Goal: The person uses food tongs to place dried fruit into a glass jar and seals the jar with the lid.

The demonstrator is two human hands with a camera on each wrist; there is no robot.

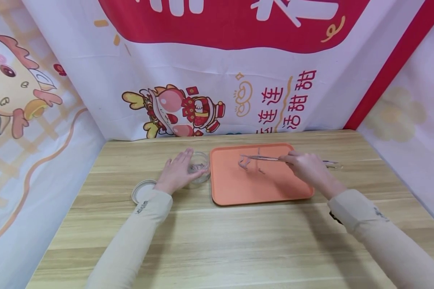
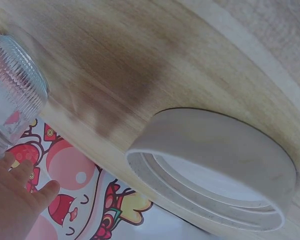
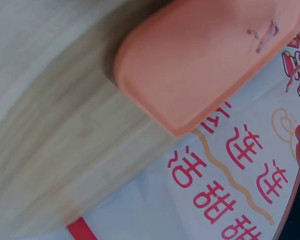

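Note:
My left hand [image 1: 179, 170] holds a small clear glass jar [image 1: 201, 176] on the table, thumb on the near side, fingers on the far left. Inside the jar lie dark, thin bits. Ribbed glass [image 2: 20, 75] shows in the left wrist view. My right hand [image 1: 309, 168] grips slim metal tweezers [image 1: 264, 158] above an orange tray [image 1: 231, 188]. From the tweezers' tip a thin pinkish strip [image 3: 292, 79] hangs in the right wrist view. Several small greyish-pink strips [image 1: 261, 171] lie on the tray. Most of the right hand is out of its wrist view.
A round, pale jar lid [image 1: 142, 192] lies left of the jar, partly behind the left sleeve. Beyond the right hand a slim end [image 1: 330, 162] shows; I cannot tell if it belongs to the tweezers. A printed cloth [image 1: 217, 80] hangs behind the wooden table [image 1: 220, 245].

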